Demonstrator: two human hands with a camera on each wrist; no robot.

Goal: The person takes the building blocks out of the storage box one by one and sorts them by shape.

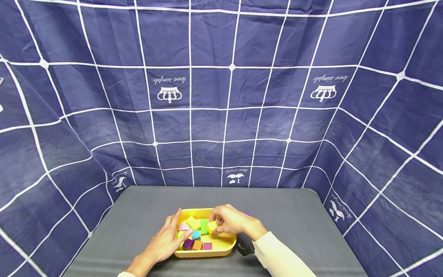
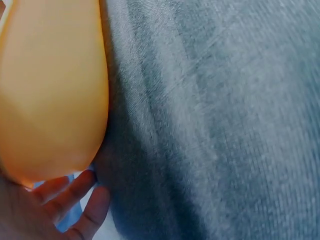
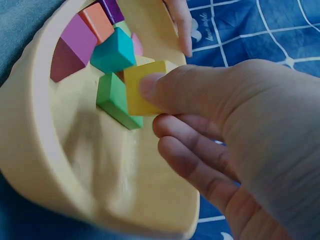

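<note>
A yellow tray [image 1: 223,243] with rounded ends holds several coloured blocks. My right hand [image 1: 229,221] pinches a yellow block [image 3: 137,103] between thumb and fingers, over the tray. Just under it, in the right wrist view, lies a green block [image 3: 112,100]. My left hand [image 1: 165,238] rests along the tray's left end, fingers outside the rim and thumb reaching in over the blocks. Near that thumb are a blue block [image 1: 195,235], a dark purple block [image 1: 188,244] and an orange block [image 1: 197,245].
The tray stands on a grey tabletop [image 1: 277,215]. Something purple [image 1: 247,213] shows just behind my right hand. A black device [image 1: 245,249] is by my right wrist. Blue cloth with white lines [image 1: 207,127] hangs around the back and sides.
</note>
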